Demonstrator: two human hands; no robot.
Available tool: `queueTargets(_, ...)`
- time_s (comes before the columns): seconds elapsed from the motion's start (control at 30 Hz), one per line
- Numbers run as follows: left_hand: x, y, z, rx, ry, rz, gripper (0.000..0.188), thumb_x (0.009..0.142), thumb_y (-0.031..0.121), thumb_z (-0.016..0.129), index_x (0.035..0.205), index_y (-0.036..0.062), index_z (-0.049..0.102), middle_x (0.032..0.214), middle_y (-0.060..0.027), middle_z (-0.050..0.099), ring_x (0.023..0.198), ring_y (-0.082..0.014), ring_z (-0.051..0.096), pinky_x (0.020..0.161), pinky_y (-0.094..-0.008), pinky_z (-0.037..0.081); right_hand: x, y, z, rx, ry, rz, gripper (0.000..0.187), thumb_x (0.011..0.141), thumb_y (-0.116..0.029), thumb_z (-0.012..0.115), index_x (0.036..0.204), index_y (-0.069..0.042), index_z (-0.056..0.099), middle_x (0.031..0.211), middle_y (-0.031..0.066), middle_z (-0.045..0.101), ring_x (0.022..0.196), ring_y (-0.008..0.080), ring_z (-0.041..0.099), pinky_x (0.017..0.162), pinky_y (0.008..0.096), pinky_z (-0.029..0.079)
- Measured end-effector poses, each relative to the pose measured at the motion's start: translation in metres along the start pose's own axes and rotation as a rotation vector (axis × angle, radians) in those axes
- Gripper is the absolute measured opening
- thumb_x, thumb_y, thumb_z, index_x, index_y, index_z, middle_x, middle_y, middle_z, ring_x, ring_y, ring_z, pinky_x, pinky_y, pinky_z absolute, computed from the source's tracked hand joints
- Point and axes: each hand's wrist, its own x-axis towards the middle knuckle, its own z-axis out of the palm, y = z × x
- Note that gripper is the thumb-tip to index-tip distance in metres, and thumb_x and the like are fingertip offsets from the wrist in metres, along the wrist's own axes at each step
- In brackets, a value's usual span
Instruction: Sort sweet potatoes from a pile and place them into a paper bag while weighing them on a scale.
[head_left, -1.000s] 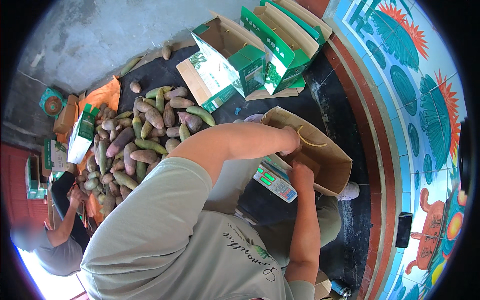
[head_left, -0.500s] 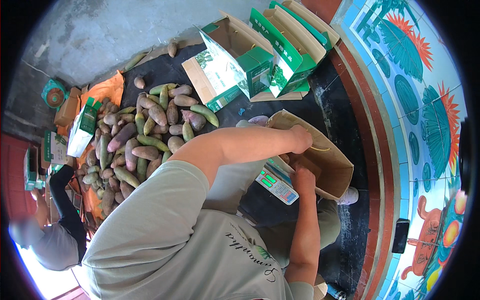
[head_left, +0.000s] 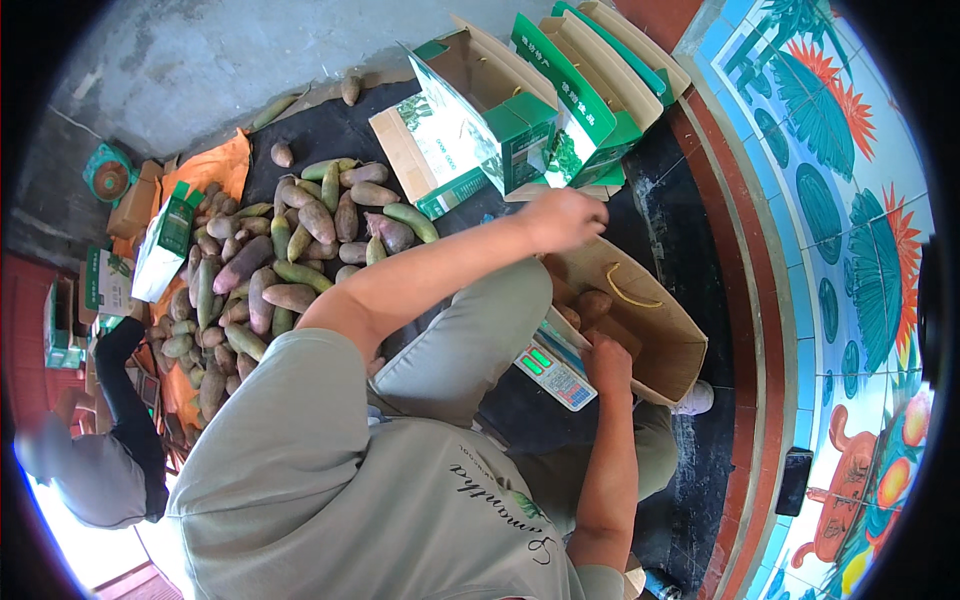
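2+ tubers (head_left: 595, 306) in brn box (head_left: 672, 345), nr R fingers (head_left: 602, 350).

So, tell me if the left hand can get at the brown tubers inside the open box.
Probably yes: the left hand hangs near the box, whose open top leaves the brown tubers exposed. The right hand, at its near edge, seems clear of that path.

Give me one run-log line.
left hand: near cardboard box; right hand: at box rim; tubers: inside; scale display: lit green
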Motion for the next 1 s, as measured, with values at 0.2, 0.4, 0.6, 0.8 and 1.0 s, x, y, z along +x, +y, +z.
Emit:
queueTargets(0.2,-0.094,-0.097,-0.017,0.120,0.015,-0.363,0.014,0.080,0.020,0.056,0.084,0.0072,0.061,0.079,-0.0151,0.062,0.075,-0.0337,0.060,0.068,-0.0415,0.048,-0.003,0.000,0.002,0.003,0.071,-0.039,0.016,0.074,-0.018,0.062,0.089,-0.012,0.064,0.082,0.0115,0.065,0.079,0.0290,0.063,0.069,0.0403,0.050)
queueTargets(0.4,-0.228,-0.171,0.004,0.358,-0.355,-0.865,0.024,0.081,0.025,0.049,0.093,0.0108,0.064,0.094,-0.0156,0.064,0.092,-0.0334,0.061,0.079,-0.0425,0.049,-0.003,-0.005,-0.005,0.010,0.040,-0.013,0.016,0.075,-0.018,0.063,0.090,-0.011,0.064,0.085,0.0116,0.064,0.081,0.0294,0.062,0.070,0.0406,0.049)
queueTargets(0.6,-0.326,-0.189,0.020,0.392,-0.644,-1.125,0.028,0.078,0.016,0.055,0.103,0.0070,0.064,0.108,-0.0143,0.061,0.103,-0.0290,0.058,0.087,-0.0382,0.047,-0.004,-0.005,-0.004,0.030,0.041,-0.009,0.019,0.073,-0.018,0.065,0.090,-0.010,0.063,0.087,0.0131,0.064,0.084,0.0306,0.061,0.071,0.0409,0.048)
queueTargets(0.8,-0.342,-0.164,0.024,0.444,-0.686,-1.226,0.045,0.072,0.010,0.064,0.116,0.0142,0.056,0.134,-0.0092,0.040,0.124,-0.0287,0.039,0.092,-0.0423,0.043,-0.004,-0.006,-0.004,0.027,0.036,-0.008,0.018,0.073,-0.017,0.066,0.089,-0.010,0.063,0.086,0.0112,0.063,0.083,0.0290,0.061,0.071,0.0399,0.049)
queueTargets(1.0,-0.350,-0.166,0.026,0.502,-0.723,-1.235,0.073,0.067,0.010,0.071,0.132,0.0217,0.038,0.145,-0.0058,0.021,0.132,-0.0288,0.026,0.096,-0.0447,0.038,-0.004,-0.009,-0.009,0.003,0.002,0.029,0.019,0.073,-0.018,0.066,0.090,-0.009,0.062,0.086,0.0128,0.063,0.084,0.0306,0.061,0.070,0.0405,0.048)
